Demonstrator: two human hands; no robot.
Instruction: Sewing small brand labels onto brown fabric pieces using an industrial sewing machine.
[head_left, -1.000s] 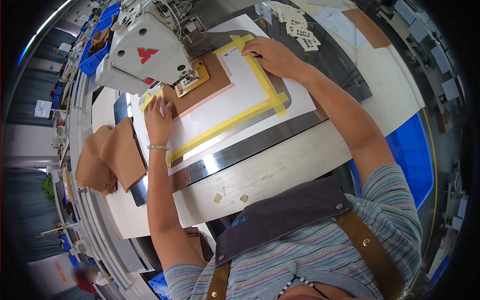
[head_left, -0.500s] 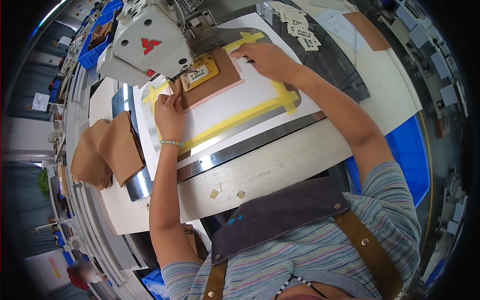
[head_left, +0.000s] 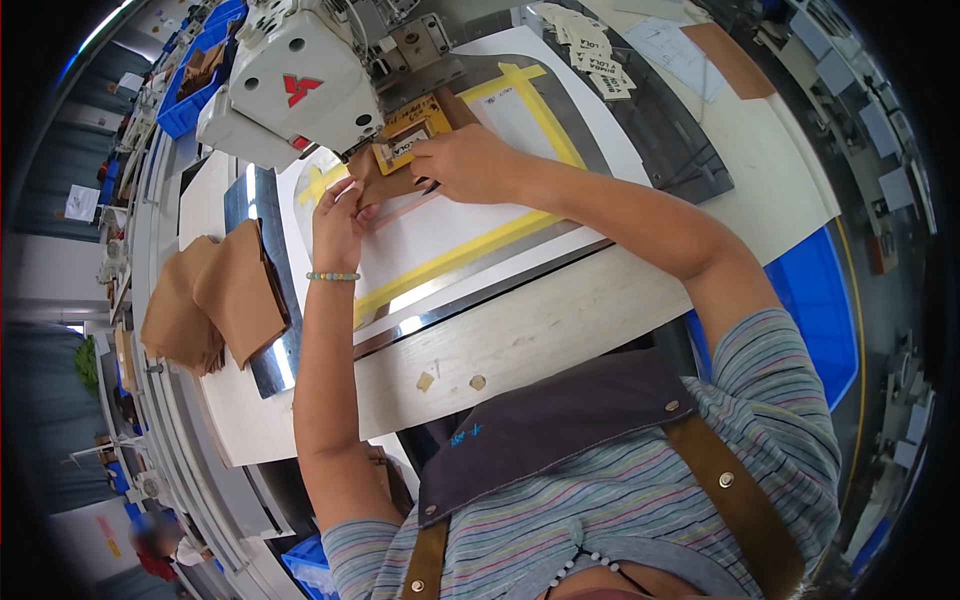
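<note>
Under the sewing machine head (head_left: 290, 85) lies a brown leather-like piece (head_left: 385, 187) with a yellow frame-shaped plate (head_left: 440, 118) on it and a white printed label (head_left: 401, 148) inside the frame. My left hand (head_left: 340, 222) pinches the piece's near-left edge between thumb and fingers. My right hand (head_left: 468, 165) is closed beside the yellow plate, its fingertips at the plate and label. A small dark tool (head_left: 428, 185) pokes out below its curled fingers; its kind is mostly hidden. Beneath lies a white sheet (head_left: 450, 230) bordered with yellow tape (head_left: 470, 247).
Stacked brown pieces (head_left: 215, 295) lie to the left. Several white labels (head_left: 590, 45) sit at the back right, near a paper drawing (head_left: 680, 55) and a brown sheet (head_left: 730, 58). Blue bins (head_left: 815, 310) stand right of the table and at the back left. Two small scraps (head_left: 425, 381) lie near the front edge.
My right hand has moved left and nearer, from the piece's far-right corner to beside the yellow plate. The brown piece has lifted or shifted at its left under my left hand.
</note>
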